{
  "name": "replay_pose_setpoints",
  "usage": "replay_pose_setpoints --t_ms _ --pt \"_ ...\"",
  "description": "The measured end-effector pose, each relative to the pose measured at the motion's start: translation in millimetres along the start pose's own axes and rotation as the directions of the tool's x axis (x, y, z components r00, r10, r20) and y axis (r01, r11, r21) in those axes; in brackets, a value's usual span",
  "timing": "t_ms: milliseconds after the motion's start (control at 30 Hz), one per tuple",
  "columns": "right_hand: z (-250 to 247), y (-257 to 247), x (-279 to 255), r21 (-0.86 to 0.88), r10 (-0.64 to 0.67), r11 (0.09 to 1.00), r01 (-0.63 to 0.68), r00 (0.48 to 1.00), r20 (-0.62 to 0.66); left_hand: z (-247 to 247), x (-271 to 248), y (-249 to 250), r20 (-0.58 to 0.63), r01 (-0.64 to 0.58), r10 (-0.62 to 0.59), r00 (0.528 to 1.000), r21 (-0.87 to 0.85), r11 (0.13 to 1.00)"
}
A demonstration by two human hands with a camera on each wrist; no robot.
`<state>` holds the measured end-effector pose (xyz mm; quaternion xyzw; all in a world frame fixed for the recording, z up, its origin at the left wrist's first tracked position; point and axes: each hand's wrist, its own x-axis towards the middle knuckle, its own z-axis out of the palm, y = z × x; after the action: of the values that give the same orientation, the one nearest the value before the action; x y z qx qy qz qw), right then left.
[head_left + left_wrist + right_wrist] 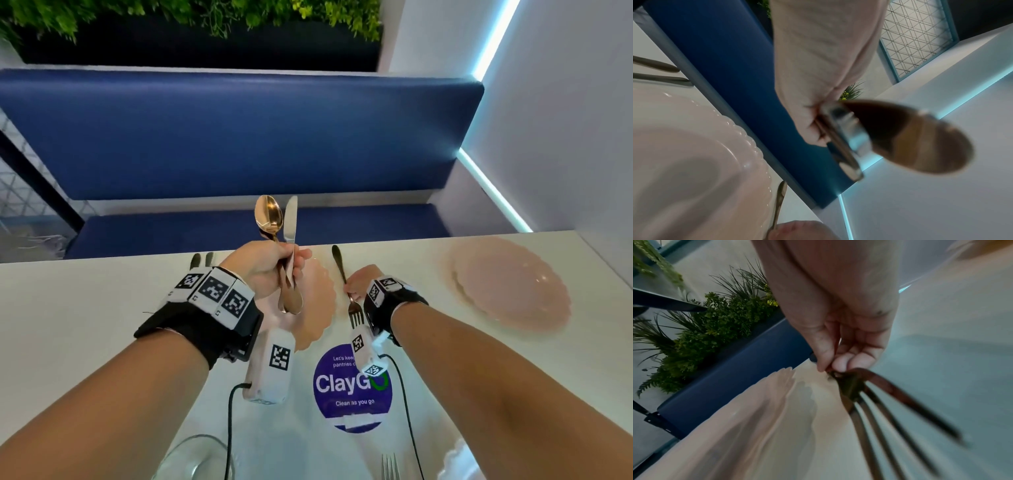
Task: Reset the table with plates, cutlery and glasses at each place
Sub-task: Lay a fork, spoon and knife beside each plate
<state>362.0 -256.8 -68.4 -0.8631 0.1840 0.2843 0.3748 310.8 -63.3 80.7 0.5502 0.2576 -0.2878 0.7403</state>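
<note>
Near edge of white counter (85, 329): clear glass (195, 459) and fork tines (390, 466); round ClayGo sticker (352, 394) beyond; left hand (267, 270), grip clenched round gold spoon (269, 216) and knife (290, 219), both raised upright above scalloped pink plate (318, 301); right hand (359, 282) pinches fork (354, 313) just right of that plate; second pink plate (510, 284) farther right; two handles (202, 260) at far edge; blue bench (239, 137) behind.
</note>
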Motion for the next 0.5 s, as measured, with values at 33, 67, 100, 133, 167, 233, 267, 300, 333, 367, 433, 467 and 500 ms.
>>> replay_pose_setpoints --t_ms 33,67,100,133,167,233,267,300,333,367,433,467,500 --pt "-2.8 -4.0 -6.1 -0.028 -0.038 0.999 0.039 0.999 0.035 -0.8 1.8 -1.1 0.012 0.010 -0.010 1.000 0.016 1.000" --pt "-2.9 -6.3 -11.1 0.031 -0.032 0.999 0.031 0.999 0.036 -1.2 3.0 -2.2 0.021 0.016 -0.017 1.000 0.025 1.000" --pt "-3.0 -7.9 -13.0 0.010 -0.015 1.000 0.015 0.999 0.030 -1.6 4.4 -3.1 0.022 0.015 -0.016 1.000 0.024 1.000" --pt "-2.6 -8.9 -13.1 -0.042 -0.007 0.999 0.007 1.000 -0.003 -1.0 4.5 -4.5 0.022 0.007 -0.007 1.000 0.015 1.000" --pt "-2.0 -8.3 -12.3 -0.108 0.007 0.994 -0.011 0.999 -0.035 -0.2 4.4 -6.0 0.024 -0.007 0.007 1.000 -0.001 1.000" --pt "2.4 -4.5 1.4 -0.228 0.001 0.974 -0.017 0.998 -0.070 1.4 3.3 -9.4 0.041 -0.027 0.029 0.999 -0.051 0.998" --pt "3.5 -4.8 -2.2 -0.248 -0.036 0.969 0.013 0.995 -0.091 2.0 2.4 -11.2 0.053 -0.026 0.030 0.998 -0.072 0.997" --pt "0.7 -8.6 -9.8 -0.237 -0.059 0.971 0.027 0.990 -0.131 1.8 1.8 -12.7 0.064 -0.022 0.027 0.998 -0.071 0.997" --pt "-4.2 -14.4 -19.5 -0.199 -0.089 0.979 0.050 0.978 -0.188 0.9 1.4 -13.6 0.073 -0.019 0.023 0.997 -0.056 0.998" --pt "-11.1 -20.0 -29.1 -0.167 -0.145 0.981 0.100 0.948 -0.284 -0.1 1.1 -13.9 0.081 -0.016 0.018 0.997 -0.034 0.999" --pt "-27.1 -31.4 -53.1 -0.128 -0.329 0.943 0.306 0.814 -0.478 -2.7 0.3 -13.1 0.112 -0.001 0.000 0.994 0.009 1.000" --pt "-34.6 -39.1 -70.4 -0.134 -0.464 0.871 0.472 0.703 -0.539 -3.1 -1.0 -12.9 0.140 0.013 -0.018 0.990 0.032 0.999" --pt "-40.1 -48.6 -91.5 -0.179 -0.611 0.757 0.628 0.583 -0.536 -2.5 -2.5 -13.0 0.171 0.027 -0.037 0.985 0.057 0.998"
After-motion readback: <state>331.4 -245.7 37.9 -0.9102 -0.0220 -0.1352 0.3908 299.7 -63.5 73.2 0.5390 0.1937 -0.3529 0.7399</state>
